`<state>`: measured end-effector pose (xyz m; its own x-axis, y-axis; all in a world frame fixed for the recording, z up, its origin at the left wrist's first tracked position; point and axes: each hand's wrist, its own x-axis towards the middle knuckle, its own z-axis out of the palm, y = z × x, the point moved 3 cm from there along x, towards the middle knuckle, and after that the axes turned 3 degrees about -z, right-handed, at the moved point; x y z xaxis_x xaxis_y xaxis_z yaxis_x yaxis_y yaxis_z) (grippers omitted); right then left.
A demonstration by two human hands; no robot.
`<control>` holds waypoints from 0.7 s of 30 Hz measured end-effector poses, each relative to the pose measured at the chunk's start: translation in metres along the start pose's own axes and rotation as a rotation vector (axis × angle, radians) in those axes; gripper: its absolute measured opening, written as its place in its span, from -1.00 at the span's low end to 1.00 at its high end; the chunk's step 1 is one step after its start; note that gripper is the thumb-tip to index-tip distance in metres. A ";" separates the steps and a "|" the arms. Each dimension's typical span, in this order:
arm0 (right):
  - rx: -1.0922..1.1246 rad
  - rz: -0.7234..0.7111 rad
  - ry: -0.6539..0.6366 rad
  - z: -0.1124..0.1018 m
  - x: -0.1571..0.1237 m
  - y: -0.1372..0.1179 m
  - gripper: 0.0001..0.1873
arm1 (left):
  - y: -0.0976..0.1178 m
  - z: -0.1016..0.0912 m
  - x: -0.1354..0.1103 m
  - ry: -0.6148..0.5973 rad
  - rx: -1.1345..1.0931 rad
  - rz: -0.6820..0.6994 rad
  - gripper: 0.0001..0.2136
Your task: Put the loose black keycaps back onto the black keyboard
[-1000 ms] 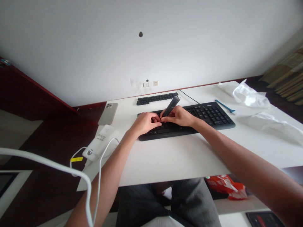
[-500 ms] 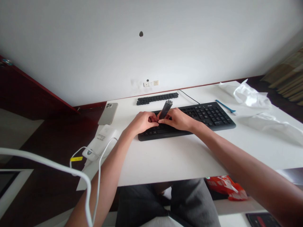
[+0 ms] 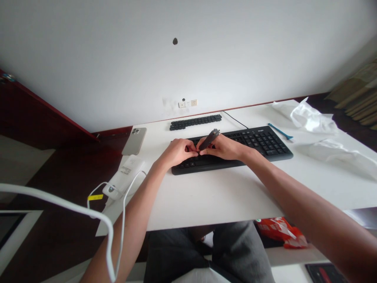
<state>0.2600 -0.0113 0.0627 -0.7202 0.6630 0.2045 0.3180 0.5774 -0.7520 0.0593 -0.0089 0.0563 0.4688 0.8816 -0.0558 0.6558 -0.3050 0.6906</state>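
Note:
A black keyboard (image 3: 278,152) lies on the white table, with both my hands over its left half. My right hand (image 3: 225,146) is closed around a dark grey stick-like tool (image 3: 210,138). The tool leans to the right, with small metallic-looking prongs at its upper end and its lower end down at the keys. My left hand (image 3: 180,151) is pinched just left of the tool, thumb and fingertips at the keys; what lies between them is too small to make out. Behind the keyboard, loose black keycaps (image 3: 196,122) stand lined up in rows.
At the table's left are a grey phone (image 3: 134,141) and a white device (image 3: 125,175) with a white cable (image 3: 124,208). A blue tool (image 3: 280,132) lies right of the keyboard, near crumpled white plastic wrapping (image 3: 313,116). The table's front edge is close to my lap.
The tool in my right hand has tipped further over to the right, its upper end now lower. My right hand has shifted slightly rightward; my left hand stays almost in place.

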 end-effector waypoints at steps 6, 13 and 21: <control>0.181 0.004 0.011 0.001 0.001 0.011 -0.65 | 0.000 0.002 0.001 0.011 0.009 0.068 -0.90; -0.092 0.035 0.088 0.007 0.003 -0.002 -0.77 | 0.002 0.001 0.001 0.023 0.055 0.050 -0.91; -0.276 0.027 0.120 0.020 0.010 -0.019 -0.84 | -0.001 0.001 0.001 0.039 0.039 0.008 -0.87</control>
<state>0.2340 -0.0251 0.0665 -0.6359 0.7223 0.2719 0.5038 0.6554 -0.5628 0.0597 -0.0075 0.0551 0.4513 0.8921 -0.0216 0.6748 -0.3253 0.6624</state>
